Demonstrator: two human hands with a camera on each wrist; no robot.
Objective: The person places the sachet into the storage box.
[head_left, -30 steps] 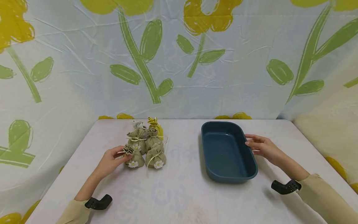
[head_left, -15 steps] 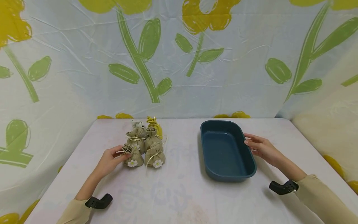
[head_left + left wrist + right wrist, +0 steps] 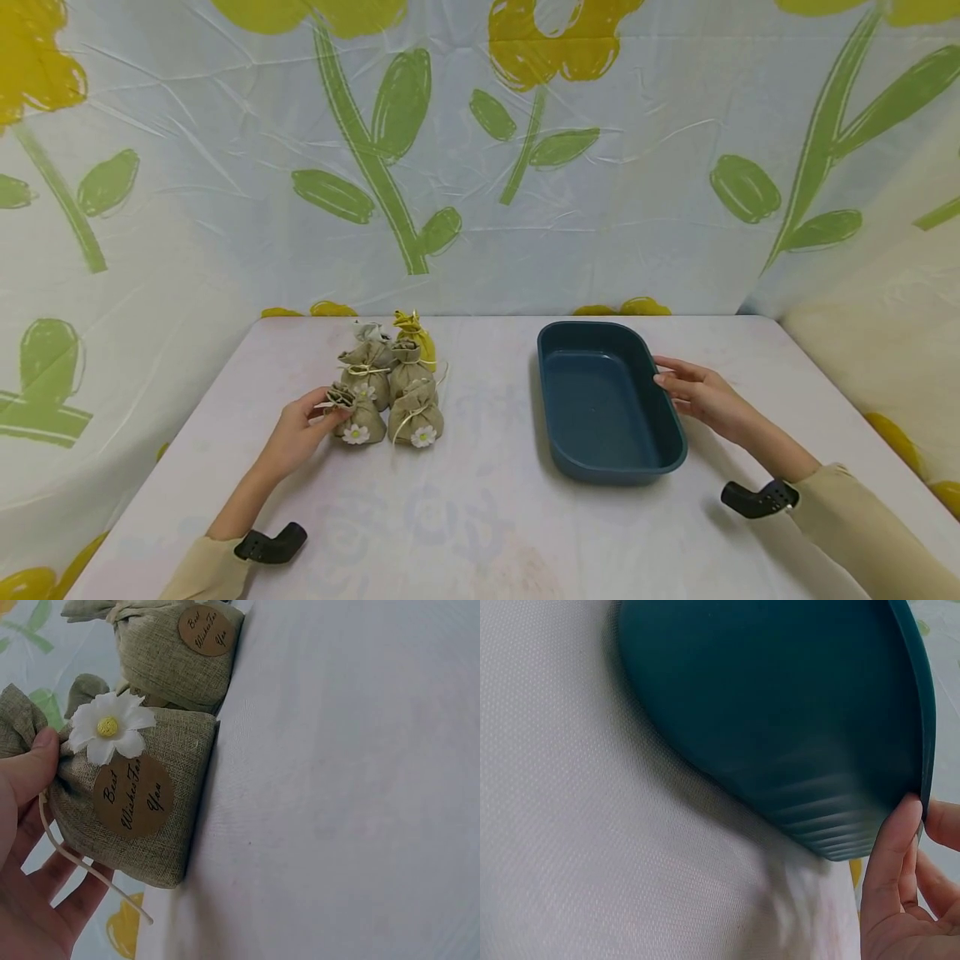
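On the left of the table, my left hand (image 3: 291,439) pinches the gathered neck of a grey-green drawstring pouch (image 3: 367,423) between thumb and fingers. The left wrist view shows the pouch's white daisy (image 3: 110,726) and a round brown label (image 3: 133,799) reading "Best Wishes For You". A loose cord (image 3: 97,871) hangs from its neck. On the right, my right hand (image 3: 708,402) holds the right rim of a dark teal rectangular basin (image 3: 600,417), thumb on the outer side and a finger over the edge in the right wrist view. Nothing lies inside the basin.
Beside the held pouch stands a second daisy pouch (image 3: 417,417). Several more pouches crowd behind, among them a yellow one (image 3: 417,340) at the back. A flower-printed cloth (image 3: 600,242) hangs behind the white table (image 3: 480,517).
My left wrist has shifted very slightly to the right, with the hand still at the pouch's neck. The basin and right hand stay where they were.
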